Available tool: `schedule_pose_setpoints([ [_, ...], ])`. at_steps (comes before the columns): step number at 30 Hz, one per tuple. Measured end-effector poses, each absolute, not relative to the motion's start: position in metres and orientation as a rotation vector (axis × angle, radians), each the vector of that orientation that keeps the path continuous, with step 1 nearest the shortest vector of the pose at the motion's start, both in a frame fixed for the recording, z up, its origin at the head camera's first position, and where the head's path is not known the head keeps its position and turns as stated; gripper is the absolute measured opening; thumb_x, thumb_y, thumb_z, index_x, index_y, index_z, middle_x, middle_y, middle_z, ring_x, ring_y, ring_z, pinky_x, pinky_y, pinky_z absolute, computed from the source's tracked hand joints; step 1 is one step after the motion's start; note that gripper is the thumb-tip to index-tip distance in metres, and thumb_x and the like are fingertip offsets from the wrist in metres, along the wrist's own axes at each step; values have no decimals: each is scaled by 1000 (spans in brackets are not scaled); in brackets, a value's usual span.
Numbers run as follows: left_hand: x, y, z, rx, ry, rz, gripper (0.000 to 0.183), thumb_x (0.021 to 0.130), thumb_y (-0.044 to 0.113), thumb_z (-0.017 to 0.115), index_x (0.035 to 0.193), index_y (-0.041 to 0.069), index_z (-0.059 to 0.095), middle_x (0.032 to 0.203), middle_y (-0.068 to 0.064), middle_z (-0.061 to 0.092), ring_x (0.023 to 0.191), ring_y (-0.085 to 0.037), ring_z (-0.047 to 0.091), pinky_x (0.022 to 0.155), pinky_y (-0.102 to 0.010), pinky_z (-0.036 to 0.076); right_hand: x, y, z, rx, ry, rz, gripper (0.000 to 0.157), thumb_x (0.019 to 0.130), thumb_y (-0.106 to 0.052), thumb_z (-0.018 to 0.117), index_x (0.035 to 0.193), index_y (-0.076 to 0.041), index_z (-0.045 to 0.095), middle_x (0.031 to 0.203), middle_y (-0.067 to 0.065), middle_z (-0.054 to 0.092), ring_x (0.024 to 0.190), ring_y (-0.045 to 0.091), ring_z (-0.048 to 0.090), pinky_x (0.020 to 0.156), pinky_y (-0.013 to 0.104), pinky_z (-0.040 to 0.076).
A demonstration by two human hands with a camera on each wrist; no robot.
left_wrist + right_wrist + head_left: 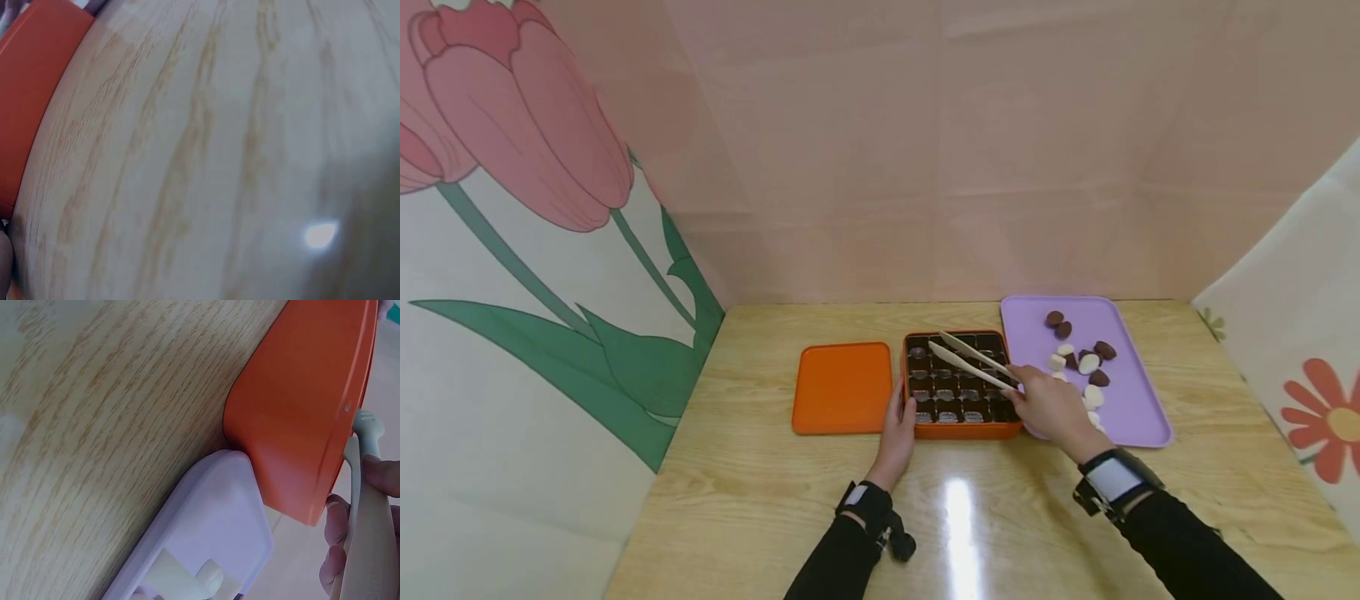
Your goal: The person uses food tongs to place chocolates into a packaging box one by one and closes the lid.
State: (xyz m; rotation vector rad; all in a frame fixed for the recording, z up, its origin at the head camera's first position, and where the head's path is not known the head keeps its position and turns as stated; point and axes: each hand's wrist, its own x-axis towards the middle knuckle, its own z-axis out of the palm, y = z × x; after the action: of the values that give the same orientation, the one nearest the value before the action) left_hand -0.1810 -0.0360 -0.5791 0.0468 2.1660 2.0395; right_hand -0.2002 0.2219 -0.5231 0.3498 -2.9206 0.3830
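Beige tongs (970, 366) held over a sectioned orange box (966, 431)

The right hand (1051, 408) grips the tongs, their tips apart above the box's far left compartments — whether anything sits between them I cannot tell. The left hand (896, 433) rests, fingers extended, against the box's left wall, near a square orange lid (842, 389). The box stands mid-scene on the wooden table (737, 500); just beside it, on the right, a purple tray (1135, 412) bears brown candies (1105, 350) and white candies (1093, 396)

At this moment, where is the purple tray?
In the head view, the purple tray lies just right of the orange box, partly hidden by the right hand.
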Motion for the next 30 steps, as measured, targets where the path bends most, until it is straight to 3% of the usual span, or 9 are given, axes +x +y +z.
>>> schedule_pose_setpoints([
  [8,-182,-35,-581,31,2191,2047,58,101,38,35,153,24,14,161,-11,13,142,-29,19,114,-58,26,-193,227,-518,323,-2919,422,47,88,-30,60,128,-6,58,111,21,69,80,37,65,52,51,52],
  [16,-189,-31,-601,10,2197,2053,54,101,38,35,151,34,15,161,-3,14,142,-26,19,114,-58,26,-179,261,-516,256,-2898,426,46,85,-30,62,126,-9,58,91,16,72,56,25,59,37,42,44],
  [25,-192,-33,-609,17,2181,2059,54,100,41,36,150,39,16,161,-1,13,143,-24,17,115,-57,25,-161,316,-520,203,-2845,429,47,87,-24,62,126,2,55,106,30,66,80,44,62,56,59,50],
  [30,-192,-33,-608,18,2204,2051,55,100,41,35,151,37,15,161,1,13,143,-23,17,115,-56,25,-147,348,-524,112,-2913,417,45,89,-27,60,124,0,55,102,32,65,70,40,62,45,51,45],
])
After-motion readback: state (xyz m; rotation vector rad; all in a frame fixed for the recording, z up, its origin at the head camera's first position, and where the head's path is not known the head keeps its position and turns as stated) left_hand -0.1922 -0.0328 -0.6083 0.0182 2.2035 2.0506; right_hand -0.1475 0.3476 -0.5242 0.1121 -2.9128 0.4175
